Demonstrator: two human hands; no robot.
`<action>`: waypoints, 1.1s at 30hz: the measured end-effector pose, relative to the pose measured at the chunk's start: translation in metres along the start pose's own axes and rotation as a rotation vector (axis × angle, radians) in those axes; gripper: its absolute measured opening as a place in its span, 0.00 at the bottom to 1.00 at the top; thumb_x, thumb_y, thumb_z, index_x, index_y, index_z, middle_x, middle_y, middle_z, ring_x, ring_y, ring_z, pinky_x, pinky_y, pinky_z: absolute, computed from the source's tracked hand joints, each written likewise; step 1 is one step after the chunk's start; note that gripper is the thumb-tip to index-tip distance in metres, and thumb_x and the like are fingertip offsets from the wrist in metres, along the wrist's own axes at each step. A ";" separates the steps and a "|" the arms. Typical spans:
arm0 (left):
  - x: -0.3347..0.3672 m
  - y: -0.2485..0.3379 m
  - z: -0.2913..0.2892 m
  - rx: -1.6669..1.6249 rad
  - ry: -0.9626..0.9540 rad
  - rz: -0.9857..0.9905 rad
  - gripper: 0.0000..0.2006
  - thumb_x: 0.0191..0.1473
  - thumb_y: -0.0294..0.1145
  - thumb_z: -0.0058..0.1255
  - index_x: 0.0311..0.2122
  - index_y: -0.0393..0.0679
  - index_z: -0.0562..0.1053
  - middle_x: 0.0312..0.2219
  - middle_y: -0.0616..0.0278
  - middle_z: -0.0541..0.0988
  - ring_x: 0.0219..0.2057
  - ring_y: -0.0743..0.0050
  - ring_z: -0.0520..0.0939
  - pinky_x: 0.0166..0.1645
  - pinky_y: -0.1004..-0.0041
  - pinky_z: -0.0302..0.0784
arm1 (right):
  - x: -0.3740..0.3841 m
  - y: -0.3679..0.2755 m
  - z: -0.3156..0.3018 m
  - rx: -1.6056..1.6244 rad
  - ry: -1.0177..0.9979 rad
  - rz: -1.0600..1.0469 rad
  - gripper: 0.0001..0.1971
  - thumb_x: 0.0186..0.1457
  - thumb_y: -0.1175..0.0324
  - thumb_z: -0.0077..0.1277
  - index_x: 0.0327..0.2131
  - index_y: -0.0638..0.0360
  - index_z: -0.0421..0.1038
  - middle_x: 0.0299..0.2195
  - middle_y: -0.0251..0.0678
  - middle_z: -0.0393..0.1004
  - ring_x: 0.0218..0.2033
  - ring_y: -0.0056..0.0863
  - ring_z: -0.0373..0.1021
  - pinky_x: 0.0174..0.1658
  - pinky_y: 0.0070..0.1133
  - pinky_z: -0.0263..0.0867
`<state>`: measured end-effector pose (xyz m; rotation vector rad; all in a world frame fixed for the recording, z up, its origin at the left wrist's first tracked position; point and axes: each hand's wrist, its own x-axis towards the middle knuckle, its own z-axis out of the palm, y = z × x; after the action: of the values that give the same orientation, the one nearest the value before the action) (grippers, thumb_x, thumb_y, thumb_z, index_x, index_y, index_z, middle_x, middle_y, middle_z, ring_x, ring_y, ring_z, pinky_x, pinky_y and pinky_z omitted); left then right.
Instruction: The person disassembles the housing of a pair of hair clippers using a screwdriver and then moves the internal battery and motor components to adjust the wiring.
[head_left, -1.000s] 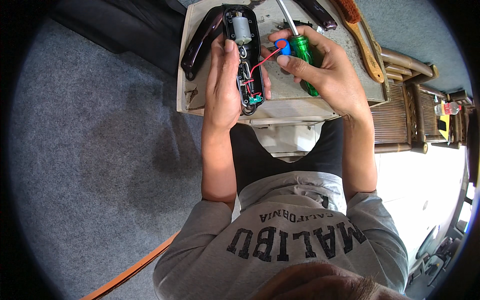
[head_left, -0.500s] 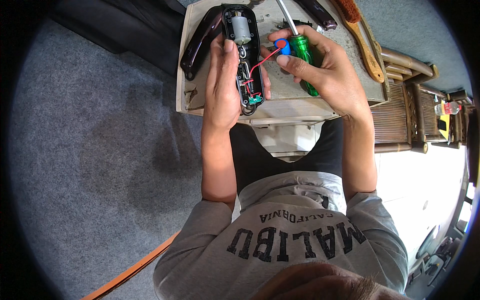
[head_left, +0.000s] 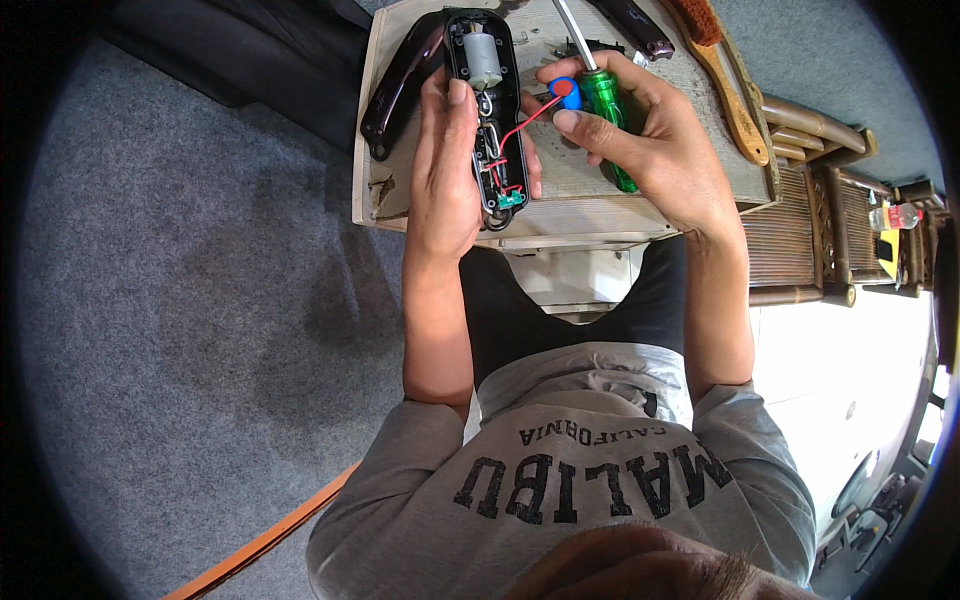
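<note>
My left hand point(head_left: 447, 170) is closed around an opened black handheld device housing point(head_left: 465, 140), held upright over the table. Inside it show a silver cylindrical motor point(head_left: 482, 58), loose wires and a small green circuit board point(head_left: 510, 199) at the near end. A red wire point(head_left: 527, 122) runs from the housing to a blue battery cell point(head_left: 562, 95) with a red end. My right hand point(head_left: 665, 145) pinches that cell between thumb and fingers. The same hand also holds a screwdriver point(head_left: 603, 100) with a clear green handle, its metal shaft pointing away from me.
On the wooden table point(head_left: 590, 212) lie a dark maroon curved shell point(head_left: 392, 110), another dark shell piece point(head_left: 640, 28) and a wooden-handled brush point(head_left: 735, 110). Small black parts point(head_left: 600, 46) sit behind my right hand. Bamboo furniture point(head_left: 790, 230) stands at the right.
</note>
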<state>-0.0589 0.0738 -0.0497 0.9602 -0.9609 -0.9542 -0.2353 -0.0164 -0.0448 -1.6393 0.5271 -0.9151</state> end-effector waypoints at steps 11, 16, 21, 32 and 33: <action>-0.001 -0.001 0.000 0.004 -0.006 0.001 0.21 0.77 0.50 0.29 0.57 0.44 0.65 0.25 0.55 0.79 0.20 0.72 0.82 0.24 0.74 0.81 | 0.000 0.000 0.000 -0.013 0.001 -0.023 0.17 0.60 0.69 0.64 0.52 0.58 0.78 0.35 0.28 0.81 0.33 0.14 0.72 0.36 0.17 0.69; 0.001 -0.001 -0.005 -0.012 -0.060 -0.011 0.22 0.76 0.50 0.33 0.63 0.44 0.57 0.40 0.51 0.79 0.23 0.71 0.83 0.23 0.71 0.83 | 0.000 -0.001 0.000 -0.013 -0.008 0.009 0.17 0.60 0.69 0.64 0.52 0.58 0.78 0.35 0.28 0.80 0.33 0.14 0.72 0.35 0.17 0.68; 0.000 -0.001 -0.001 0.002 -0.019 -0.004 0.21 0.77 0.50 0.30 0.59 0.44 0.63 0.28 0.54 0.79 0.21 0.72 0.82 0.24 0.73 0.81 | 0.000 -0.002 0.000 -0.012 -0.006 0.016 0.17 0.60 0.69 0.64 0.52 0.58 0.78 0.35 0.28 0.80 0.33 0.14 0.72 0.35 0.17 0.68; 0.000 0.000 0.000 0.006 -0.007 0.008 0.22 0.77 0.50 0.28 0.58 0.44 0.65 0.24 0.56 0.79 0.20 0.73 0.81 0.25 0.75 0.81 | 0.000 -0.002 -0.001 -0.005 -0.011 0.012 0.17 0.60 0.70 0.63 0.53 0.59 0.78 0.36 0.29 0.81 0.34 0.14 0.72 0.37 0.17 0.69; 0.000 0.000 0.000 0.010 -0.010 0.006 0.22 0.77 0.50 0.28 0.58 0.43 0.65 0.24 0.56 0.79 0.20 0.73 0.81 0.25 0.75 0.81 | 0.000 -0.001 -0.001 -0.006 -0.014 0.009 0.17 0.60 0.70 0.63 0.53 0.59 0.78 0.36 0.29 0.81 0.35 0.14 0.72 0.37 0.17 0.69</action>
<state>-0.0593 0.0740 -0.0498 0.9612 -0.9773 -0.9512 -0.2363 -0.0165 -0.0437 -1.6463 0.5282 -0.8954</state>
